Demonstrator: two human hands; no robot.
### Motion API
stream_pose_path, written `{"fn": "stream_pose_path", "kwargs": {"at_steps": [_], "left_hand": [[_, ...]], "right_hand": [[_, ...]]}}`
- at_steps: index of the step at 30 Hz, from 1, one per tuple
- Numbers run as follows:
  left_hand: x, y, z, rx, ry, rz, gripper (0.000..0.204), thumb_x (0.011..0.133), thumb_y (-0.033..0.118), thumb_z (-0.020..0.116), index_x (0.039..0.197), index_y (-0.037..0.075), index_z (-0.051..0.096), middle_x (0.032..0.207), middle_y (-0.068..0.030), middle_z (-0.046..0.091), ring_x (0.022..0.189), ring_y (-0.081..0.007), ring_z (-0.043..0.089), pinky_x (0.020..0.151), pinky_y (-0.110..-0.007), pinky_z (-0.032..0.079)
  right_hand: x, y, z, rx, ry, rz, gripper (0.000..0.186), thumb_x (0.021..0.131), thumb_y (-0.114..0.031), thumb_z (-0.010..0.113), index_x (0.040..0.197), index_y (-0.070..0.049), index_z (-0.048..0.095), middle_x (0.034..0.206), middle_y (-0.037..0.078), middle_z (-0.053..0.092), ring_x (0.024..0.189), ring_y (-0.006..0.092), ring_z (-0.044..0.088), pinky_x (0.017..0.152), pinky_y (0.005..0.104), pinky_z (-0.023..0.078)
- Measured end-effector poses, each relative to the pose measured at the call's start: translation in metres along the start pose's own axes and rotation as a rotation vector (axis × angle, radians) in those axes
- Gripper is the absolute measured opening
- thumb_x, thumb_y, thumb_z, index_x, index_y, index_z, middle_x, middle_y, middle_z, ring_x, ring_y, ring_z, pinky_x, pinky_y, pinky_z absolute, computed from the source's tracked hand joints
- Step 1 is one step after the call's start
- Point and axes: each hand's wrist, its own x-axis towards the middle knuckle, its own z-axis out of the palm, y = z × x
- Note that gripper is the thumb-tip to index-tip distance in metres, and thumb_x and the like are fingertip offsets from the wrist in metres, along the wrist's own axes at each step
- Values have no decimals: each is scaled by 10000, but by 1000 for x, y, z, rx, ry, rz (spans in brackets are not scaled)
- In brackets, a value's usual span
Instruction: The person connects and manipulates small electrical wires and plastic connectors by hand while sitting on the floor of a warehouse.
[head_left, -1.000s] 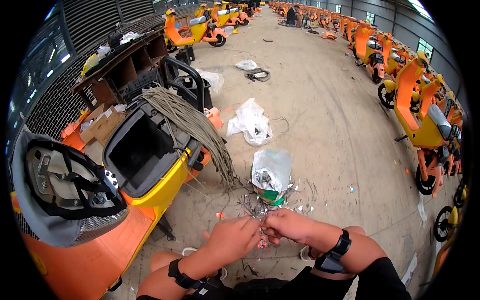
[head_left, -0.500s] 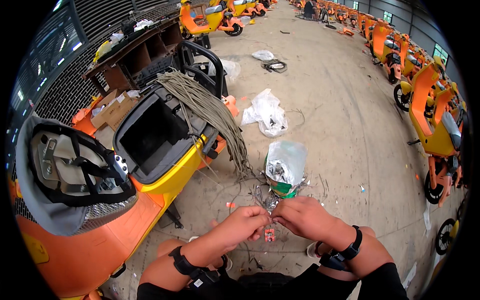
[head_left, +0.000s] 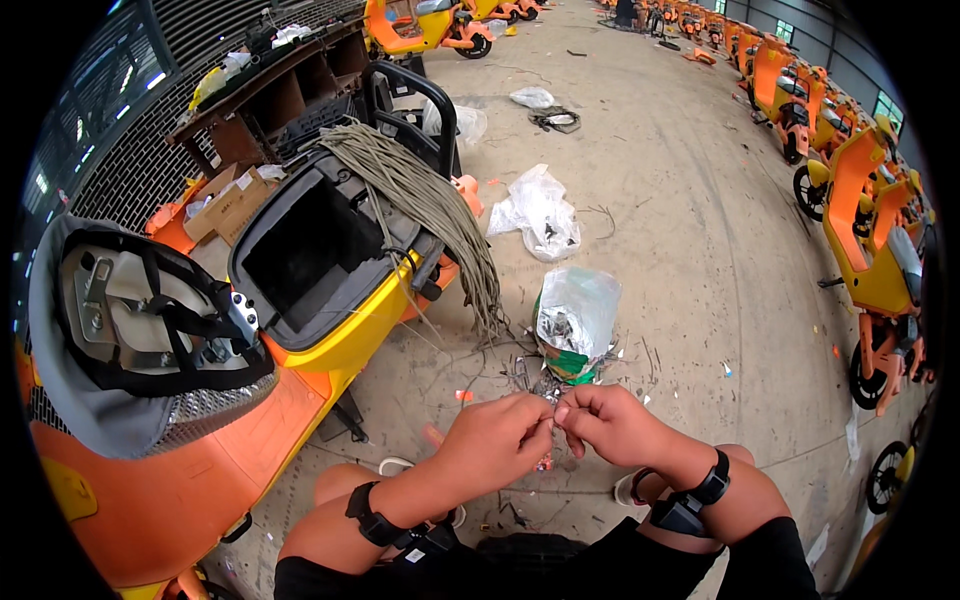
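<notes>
My left hand (head_left: 503, 432) and my right hand (head_left: 612, 424) meet low in the middle of the head view, fingertips pinched together. Whatever they grip between them is too small to name. Both hands are closed, the right thumb lying on top. Just beyond them, a clear plastic bag (head_left: 583, 298) with a green lower part sits on the floor, silvery scraps showing inside. Dark wire-like bits and pale scraps (head_left: 522, 373) are scattered beside it. Under my hands, a small red piece (head_left: 545, 463) is mostly hidden.
At left stands a yellow and orange scooter (head_left: 345, 345) with an open storage box (head_left: 290, 245), a rope bundle (head_left: 425, 205) and a grey headgear shell (head_left: 80, 390). A white plastic bag (head_left: 540, 215) lies farther off. Parked scooters (head_left: 865, 225) line the right side.
My right hand has turned so its thumb shows on top. Both hands stay pinched together and now cover more of the red piece. The view has shifted slightly.
</notes>
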Motion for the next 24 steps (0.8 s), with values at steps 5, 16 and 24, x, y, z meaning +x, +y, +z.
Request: {"fn": "stream_pose_path", "kwargs": {"at_steps": [5, 16, 24], "left_hand": [[2, 0, 0, 219, 30, 182, 95, 888, 140, 696, 933, 79, 640, 778, -80, 632, 665, -304, 649, 575, -390, 515], [-2, -4, 7, 147, 18, 103, 110, 872, 112, 704, 966, 80, 657, 834, -96, 678, 686, -291, 669, 585, -381, 524], [3, -3, -2, -458, -160, -461, 122, 950, 129, 662, 991, 16, 643, 770, -15, 638, 658, -112, 624, 589, -267, 476]], "right_hand": [[6, 10, -4, 208, -29, 177, 273, 1029, -184, 544, 831, -5, 599, 692, 31, 576, 574, 144, 548, 598, 315, 485], [6, 11, -6, 334, -56, 344, 286, 1021, -215, 535, 857, 6, 614, 683, 30, 558, 512, 158, 509, 580, 319, 476], [5, 12, -7, -561, 133, -408, 170, 947, -214, 713, 1014, -66, 663, 799, 49, 635, 746, 221, 639, 706, 362, 488]]}}
